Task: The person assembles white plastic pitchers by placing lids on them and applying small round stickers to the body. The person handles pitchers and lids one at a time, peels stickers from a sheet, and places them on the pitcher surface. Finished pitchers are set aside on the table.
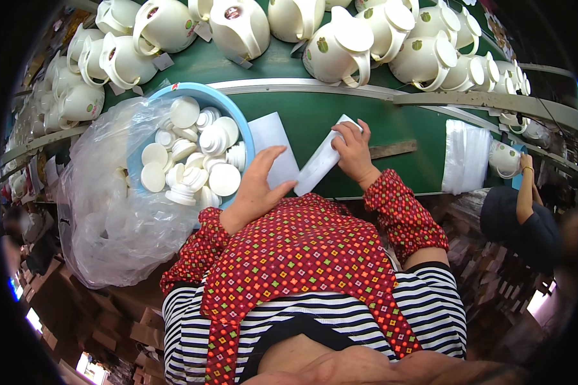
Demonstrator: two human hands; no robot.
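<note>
My right hand (355,151) has its curled fingers on a narrow folded white sheet (319,163), which lies slanted at the table's near edge. My left hand (258,190) is open, its thumb and fingers spread apart. Its thumb comes close to the lower end of the folded sheet; whether they touch I cannot tell. Just beyond the left fingers lies a flat white sheet (277,144) on the green table. Left of that hand stands a blue basin (243,115) heaped with round white plastic lids (225,179), several showing their stepped undersides.
Crumpled clear plastic (103,205) drapes over the basin's left side. Many cream kettles (237,29) line the far belt behind a metal rail (302,85). A flat bar (393,150) and a stack of clear bags (464,154) lie to the right. Another person (520,215) works at far right.
</note>
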